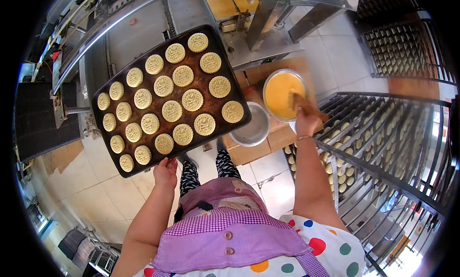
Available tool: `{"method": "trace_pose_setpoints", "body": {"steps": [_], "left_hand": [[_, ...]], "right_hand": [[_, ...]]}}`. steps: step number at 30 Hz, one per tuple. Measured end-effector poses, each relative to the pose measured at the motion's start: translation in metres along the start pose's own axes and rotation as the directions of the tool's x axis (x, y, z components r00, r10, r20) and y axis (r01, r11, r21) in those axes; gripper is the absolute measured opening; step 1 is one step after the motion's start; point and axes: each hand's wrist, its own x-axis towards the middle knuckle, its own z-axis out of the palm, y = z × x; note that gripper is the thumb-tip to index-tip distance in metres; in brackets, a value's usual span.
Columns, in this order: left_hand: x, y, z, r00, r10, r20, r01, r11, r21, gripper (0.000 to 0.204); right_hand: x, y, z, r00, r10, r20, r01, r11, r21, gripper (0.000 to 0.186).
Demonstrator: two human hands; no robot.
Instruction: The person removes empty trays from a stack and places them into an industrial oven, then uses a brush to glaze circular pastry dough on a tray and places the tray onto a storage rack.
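Observation:
A dark baking tray (175, 128) of stamped round pale pastries (192, 100) lies over a metal machine bed at upper left. My left hand (165, 171) grips its near edge with curled fingers. My right hand (306, 120) holds a brush (298, 97) down in a round steel bowl of yellow liquid (280, 88), right of the tray. Beside that bowl, partly under the tray's corner, a second steel bowl (249, 128) with a greyish inside rests on cardboard (278, 140).
Metal racks (364, 162) loaded with trays of pastries stand close at my right, with another rack (397, 54) behind. A steel machine frame (306, 23) is at the top, a rail (115, 28) at upper left. Tiled floor (105, 200) shows below.

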Motion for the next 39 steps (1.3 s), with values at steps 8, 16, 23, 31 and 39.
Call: {"method": "trace_pose_setpoints", "body": {"steps": [8,16,23,31,39], "left_hand": [[-0.011,0.009,-0.001,0.998,-0.055,-0.044,0.055,0.998,0.013,0.015],[-0.014,0.011,-0.002,0.999,-0.041,0.008,0.041,0.999,0.02,0.013],[-0.017,0.012,-0.001,0.997,-0.074,0.014,0.074,0.997,0.032,0.017],[-0.024,0.027,-0.018,0.966,-0.245,0.078,0.224,0.951,0.214,0.018],[-0.029,0.085,-0.081,0.902,-0.375,0.216,0.192,0.795,0.576,0.017]], "right_hand": [[0.05,-0.007,0.015,0.988,0.152,-0.019,-0.139,0.838,-0.528,0.035],[0.019,-0.026,0.035,0.805,0.592,0.032,-0.479,0.617,0.624,0.038],[-0.035,-0.036,0.041,0.987,0.12,0.11,-0.1,0.98,-0.173,0.057],[-0.049,-0.134,0.034,0.888,0.353,0.293,-0.415,0.89,0.187,0.061],[-0.121,-0.313,0.264,0.743,0.119,0.658,-0.528,0.709,0.467,0.042]]}}
